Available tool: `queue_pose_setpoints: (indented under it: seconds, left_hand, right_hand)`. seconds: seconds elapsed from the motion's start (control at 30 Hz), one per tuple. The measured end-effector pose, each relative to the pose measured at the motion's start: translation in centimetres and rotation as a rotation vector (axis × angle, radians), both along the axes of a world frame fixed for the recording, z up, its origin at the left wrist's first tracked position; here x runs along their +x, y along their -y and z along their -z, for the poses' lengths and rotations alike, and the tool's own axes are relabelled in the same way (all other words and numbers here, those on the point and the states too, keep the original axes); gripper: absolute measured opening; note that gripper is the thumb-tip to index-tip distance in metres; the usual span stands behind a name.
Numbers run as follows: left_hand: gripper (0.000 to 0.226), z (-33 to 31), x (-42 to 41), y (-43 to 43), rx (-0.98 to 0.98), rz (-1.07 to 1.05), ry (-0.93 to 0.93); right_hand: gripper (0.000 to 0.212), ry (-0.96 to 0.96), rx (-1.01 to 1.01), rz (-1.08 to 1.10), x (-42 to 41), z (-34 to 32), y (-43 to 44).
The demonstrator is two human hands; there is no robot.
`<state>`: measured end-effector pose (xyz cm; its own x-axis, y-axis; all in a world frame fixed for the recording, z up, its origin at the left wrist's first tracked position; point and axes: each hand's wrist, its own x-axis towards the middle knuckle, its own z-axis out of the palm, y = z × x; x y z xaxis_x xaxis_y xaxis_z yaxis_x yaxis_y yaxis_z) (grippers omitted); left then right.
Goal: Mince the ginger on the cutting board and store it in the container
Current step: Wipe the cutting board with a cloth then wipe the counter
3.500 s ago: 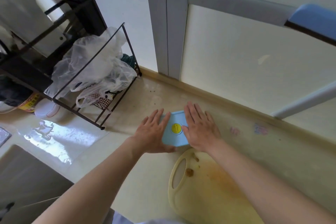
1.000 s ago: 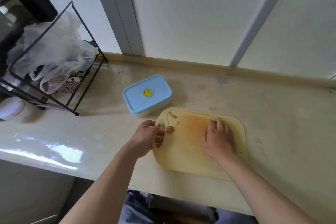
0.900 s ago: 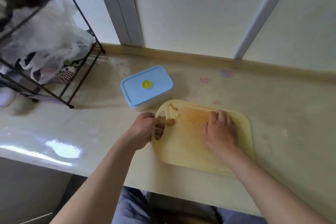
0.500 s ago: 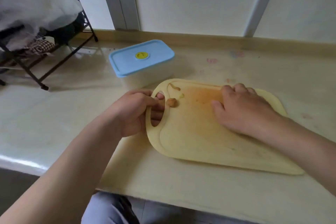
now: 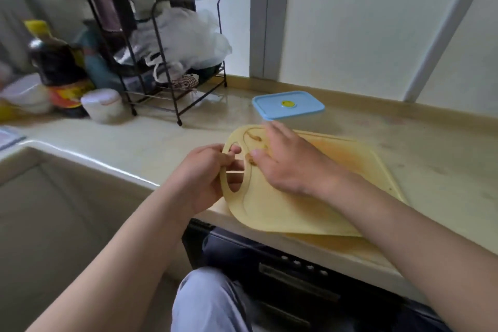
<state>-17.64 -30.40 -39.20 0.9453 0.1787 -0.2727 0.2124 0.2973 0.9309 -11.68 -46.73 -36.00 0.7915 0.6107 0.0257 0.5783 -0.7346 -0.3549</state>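
Head view: cutting board (image 5: 283,210) at counter edge (image 5: 121,170)

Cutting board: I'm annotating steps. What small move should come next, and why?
Probably lift the cutting board left toward the sink: the left hand grips its handle hole, the right hand rests by small scraps, and the container is lidded.

Your cutting board (image 5: 310,205) lies at the front edge of the counter (image 5: 151,143), the container (image 5: 288,105) just behind it; the wire rack (image 5: 165,67) stands farther left, a bottle (image 5: 58,62) left of that.
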Motion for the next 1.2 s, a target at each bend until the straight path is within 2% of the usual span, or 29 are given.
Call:
queue_pose_setpoints:
  seconds: [0.33,0.47,0.63,0.87,1.2]
  left_hand:
    - [0.02,-1.7,-11.6,-13.1,-0.005,-0.279,0.024]
    - [0.021,-2.1,-18.3,-17.7,0.066,-0.413,0.026]
    - [0.023,-1.0,-26.5,-21.9,0.046,-0.622,0.002]
    - [0.022,5.6,-35.6,-24.7,-0.098,-0.889,-0.043]
    - [0.016,18.5,-45.9,-23.4,-0.313,-1.236,-0.204]
  right_hand:
    - [0.061,0.148,0.026,-0.403,-7.8,0.3,-17.1]
    - [0.061,0.146,0.081,-0.582,-12.9,0.5,-23.7]
    - [0.06,0.115,0.144,-0.79,-19.5,2.3,-30.4]
    - [0.059,0.038,0.107,-1.018,-27.4,9.7,-37.4]
    - [0.054,-0.278,-0.002,-1.283,-37.6,24.9,-39.9]
